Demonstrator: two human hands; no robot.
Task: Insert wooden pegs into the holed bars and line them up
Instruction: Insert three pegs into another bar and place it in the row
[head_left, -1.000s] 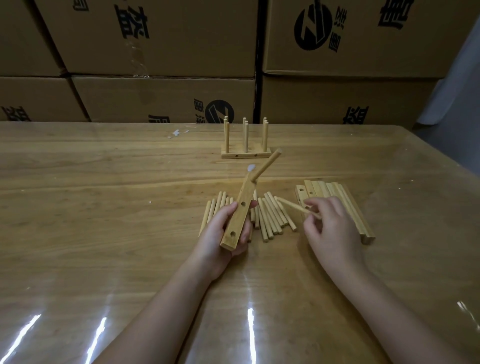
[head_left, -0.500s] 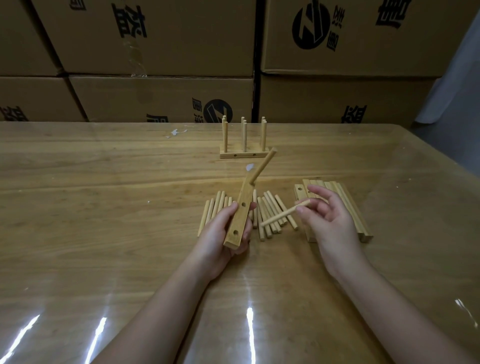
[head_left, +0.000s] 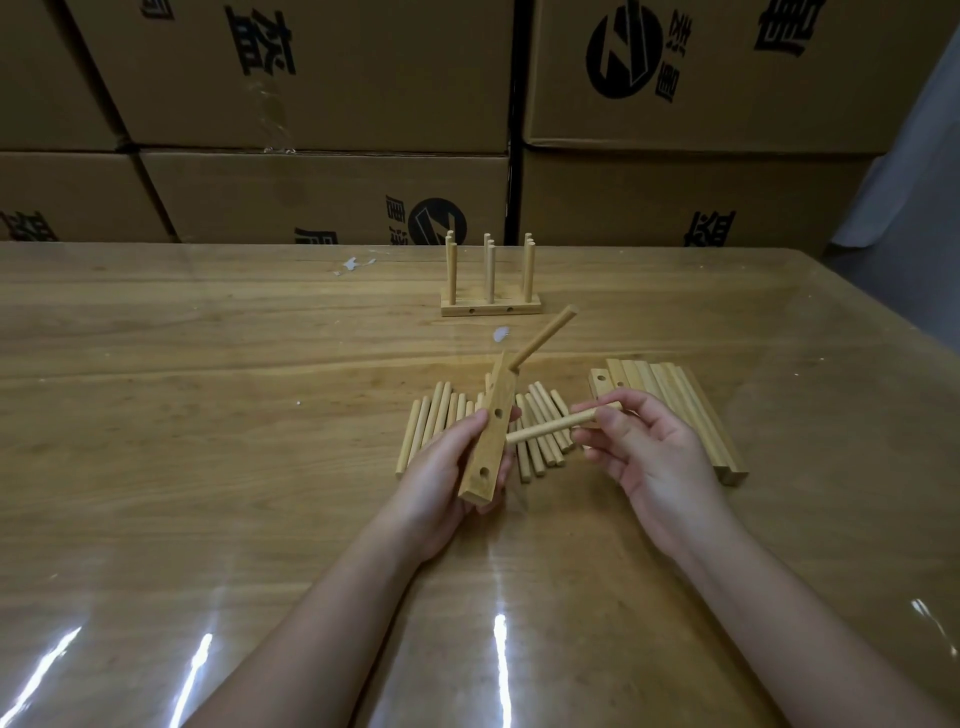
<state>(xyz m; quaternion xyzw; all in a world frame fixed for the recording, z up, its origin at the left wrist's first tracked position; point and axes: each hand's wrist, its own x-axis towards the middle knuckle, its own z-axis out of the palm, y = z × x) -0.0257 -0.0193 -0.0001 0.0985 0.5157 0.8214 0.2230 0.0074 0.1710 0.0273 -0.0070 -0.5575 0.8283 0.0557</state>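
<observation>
My left hand (head_left: 447, 467) grips a holed wooden bar (head_left: 491, 431), held above the table and tilted away from me. One peg (head_left: 545, 335) sticks out of its far hole, slanting up to the right. Two empty holes show on its near half. My right hand (head_left: 649, 457) pinches a loose peg (head_left: 558, 426) that lies almost level, its left tip just beside the bar's middle hole. Under my hands, several loose pegs (head_left: 431, 431) lie side by side on the table. Finished bars with upright pegs (head_left: 491, 293) stand further back.
A stack of several bare holed bars (head_left: 691, 415) lies on the table right of my right hand. Cardboard boxes (head_left: 322, 192) form a wall behind the glossy wooden table (head_left: 182, 389). The table's right edge runs diagonally at the far right.
My right hand lifted a peg from the pile, turned it level and brought it left to the bar's middle hole. My left hand kept the bar almost still.
</observation>
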